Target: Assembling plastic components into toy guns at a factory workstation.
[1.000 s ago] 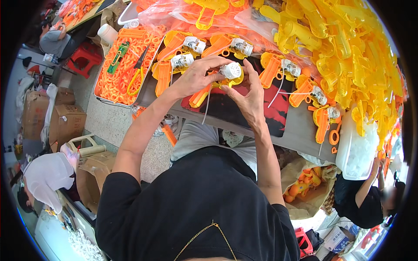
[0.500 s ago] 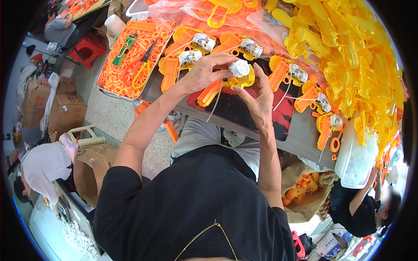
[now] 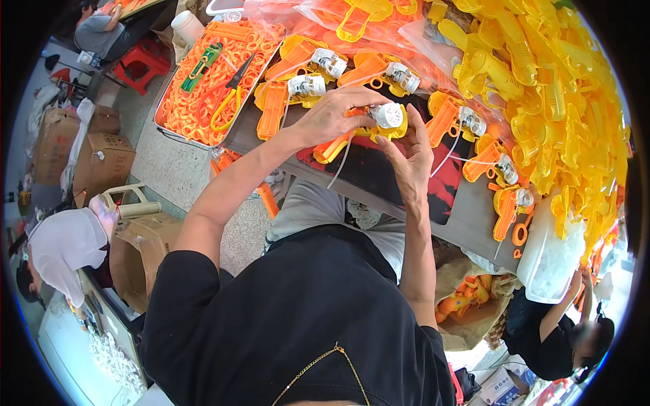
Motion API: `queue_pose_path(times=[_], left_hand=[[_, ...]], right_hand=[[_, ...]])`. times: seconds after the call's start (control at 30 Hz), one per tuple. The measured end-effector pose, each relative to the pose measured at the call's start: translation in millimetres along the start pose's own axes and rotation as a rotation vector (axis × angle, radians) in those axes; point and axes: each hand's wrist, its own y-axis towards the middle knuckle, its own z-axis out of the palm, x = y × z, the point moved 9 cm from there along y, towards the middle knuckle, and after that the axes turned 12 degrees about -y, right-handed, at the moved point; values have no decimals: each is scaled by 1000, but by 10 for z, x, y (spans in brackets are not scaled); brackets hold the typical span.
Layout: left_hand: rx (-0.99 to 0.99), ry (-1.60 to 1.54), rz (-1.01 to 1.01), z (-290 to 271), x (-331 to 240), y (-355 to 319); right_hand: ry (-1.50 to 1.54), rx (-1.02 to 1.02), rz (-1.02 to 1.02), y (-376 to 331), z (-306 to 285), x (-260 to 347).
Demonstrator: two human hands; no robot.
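Above the near edge of the workbench, both my hands are at one toy-like assembly. My left hand point(image 3: 333, 116) pinches a white round-ended mechanism point(image 3: 389, 116) between thumb and fingers. The mechanism lies in or against a yellow half shell point(image 3: 401, 130), which my right hand point(image 3: 412, 150) grips at its right edge. An orange handle point(image 3: 328, 149) sticks out to the lower left, and a thin white cord point(image 3: 340, 164) hangs below my left hand. My fingers partly hide how the mechanism sits in the shell.
Similar orange-and-yellow assemblies point(image 3: 272, 108) lie around on the bench. At the left, a tray point(image 3: 157, 123) of orange rings bears scissors point(image 3: 231, 101) and a green tool point(image 3: 202, 68). Yellow shells point(image 3: 548, 101) pile up at the right, near a white bin point(image 3: 542, 271). A co-worker point(image 3: 555, 338) is lower right.
The view has shifted slightly, so the bench appears farther right. My right hand's fingers have closed in around the yellow shell, and my left hand still holds the white mechanism.
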Motion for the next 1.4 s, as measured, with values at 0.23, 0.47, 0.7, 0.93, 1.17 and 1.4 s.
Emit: queue_pose_path(times=[0.23,0.47,0.7,0.93,1.17,1.4], left_hand=[[-5,32,37,8,-58,5],[25,24,-18,3,-14,35],[36,51,-5,2,-49,75],[36,156,10,18,-95,94],[57,88,-3,121,16,48],[-36,-229,-277,-3,273,36]], right_hand=[[-4,-33,-21,10,32,23],[-94,-113,-62,18,19,126],[-220,-95,-37,53,23,234],[-271,-80,-29,85,15,227],[-100,76,-25,-18,-74,51],[145,101,103,-99,-59,-113]])
